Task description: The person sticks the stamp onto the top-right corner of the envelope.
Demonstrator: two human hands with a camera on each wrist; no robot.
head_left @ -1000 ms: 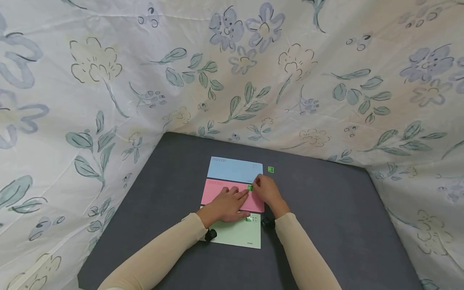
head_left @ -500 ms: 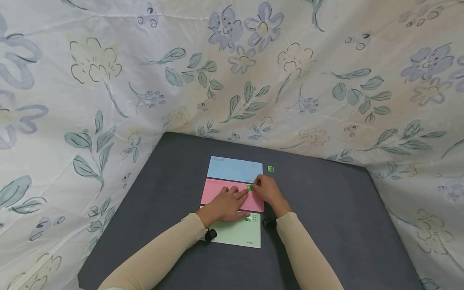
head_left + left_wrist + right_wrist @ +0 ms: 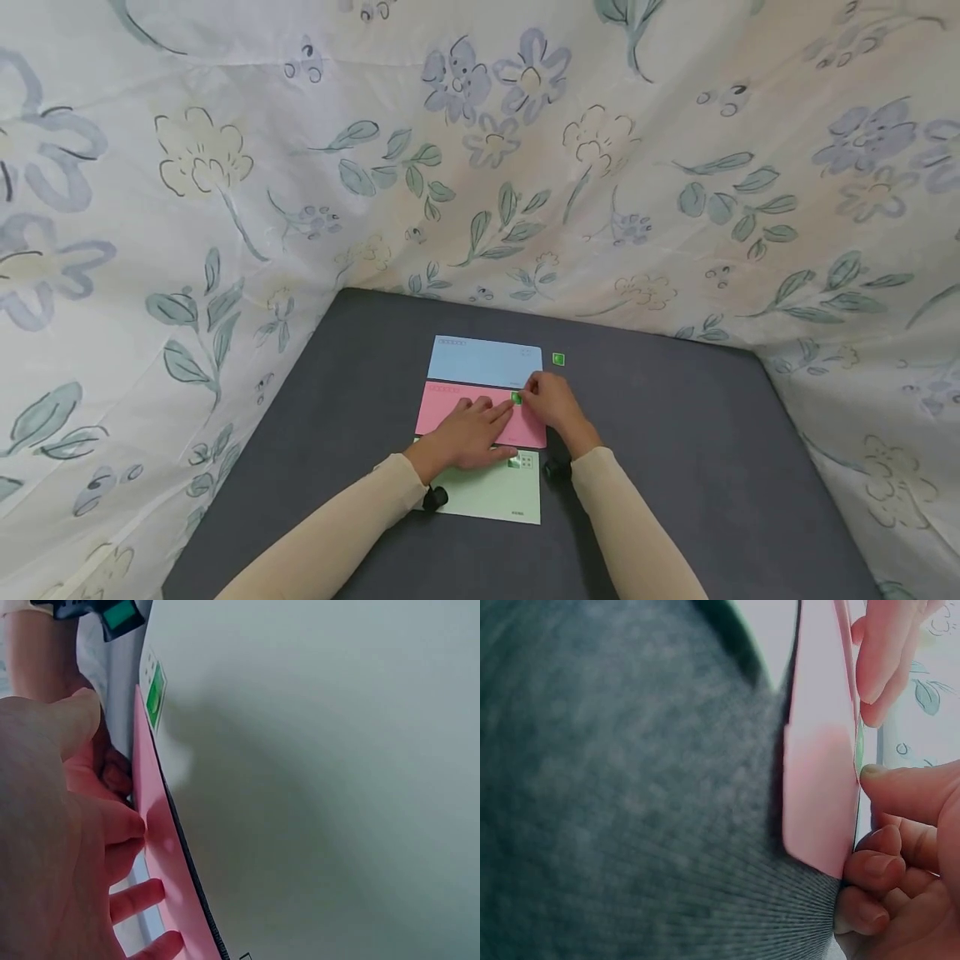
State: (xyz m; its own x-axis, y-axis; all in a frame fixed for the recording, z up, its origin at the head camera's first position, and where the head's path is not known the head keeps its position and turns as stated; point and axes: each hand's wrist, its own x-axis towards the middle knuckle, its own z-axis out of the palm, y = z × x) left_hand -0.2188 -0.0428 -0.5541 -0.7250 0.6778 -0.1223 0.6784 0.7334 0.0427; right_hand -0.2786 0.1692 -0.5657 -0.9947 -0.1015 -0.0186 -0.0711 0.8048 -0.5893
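Note:
A pink envelope lies between a blue envelope and a pale green envelope. Near its right end is a small green stamp. My left hand rests on the pink envelope with fingers spread, one fingertip at the stamp's left edge; its thumb reaches over the pale green envelope. From the other side, my right hand pinches the stamp's right edge. In the right wrist view its thumb meets the green stamp, the other fingers curled below; the index fingertip is hidden.
Another green stamp lies loose on the dark table, right of the blue envelope. The pale green envelope bears a stamp beside a printed square. A floral cloth hangs around the table's back and sides.
The head view has tilted slightly, so everything sits a little lower in it. Both hands keep their places at the stamp on the pink envelope.

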